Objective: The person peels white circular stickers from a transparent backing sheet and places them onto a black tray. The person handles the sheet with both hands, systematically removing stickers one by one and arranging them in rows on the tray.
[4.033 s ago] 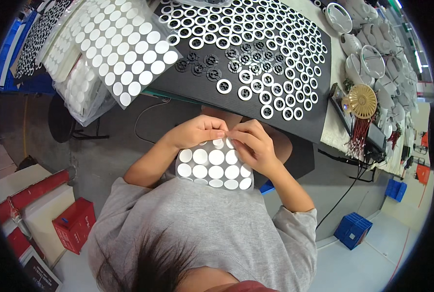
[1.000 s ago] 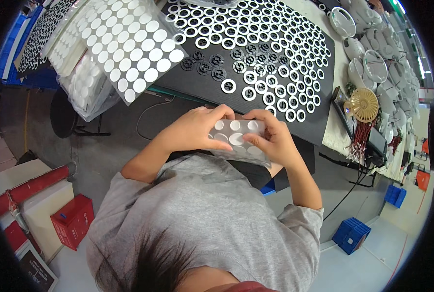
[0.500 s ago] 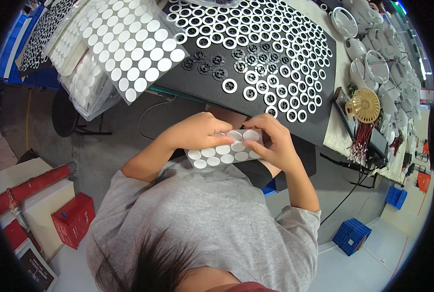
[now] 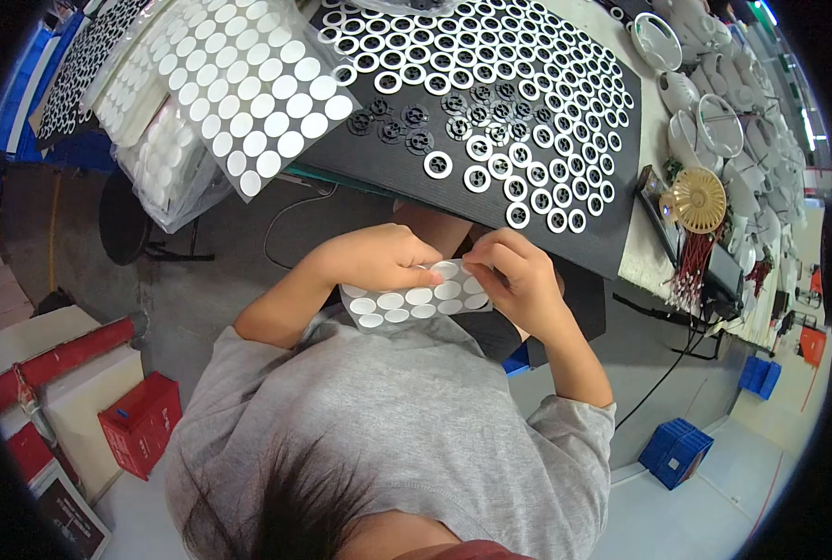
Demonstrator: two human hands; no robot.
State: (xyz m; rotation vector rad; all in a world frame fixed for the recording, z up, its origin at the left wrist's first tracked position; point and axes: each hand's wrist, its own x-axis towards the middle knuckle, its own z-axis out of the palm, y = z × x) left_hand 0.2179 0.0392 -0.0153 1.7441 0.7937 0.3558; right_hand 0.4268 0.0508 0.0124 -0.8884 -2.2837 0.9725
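Note:
Close to my lap, my left hand (image 4: 375, 259) grips a sheet of round white stickers (image 4: 408, 304) by its upper edge, thumb on top and fingers behind it. At the sheet's upper right corner, the thumb and forefinger of my right hand (image 4: 521, 282) pinch together; whether they have the backing or the edge of one sticker is hidden. On the black board (image 4: 360, 166) beyond lie many black discs with white rings (image 4: 437, 165). A cluster of bare black discs (image 4: 420, 141) lies among them.
Larger sticker sheets (image 4: 255, 119) overhang the table's left edge above a plastic bag (image 4: 169, 173). White housings (image 4: 691, 135), a gold fan-like piece (image 4: 699, 202) and red wires (image 4: 690, 271) crowd the right side. A blue crate (image 4: 675, 455) and a red box (image 4: 141, 425) stand on the floor.
The sheet and my left hand have shifted slightly left and down. My right hand's thumb has left the sheet's face, and its fingers now pinch at the upper right corner.

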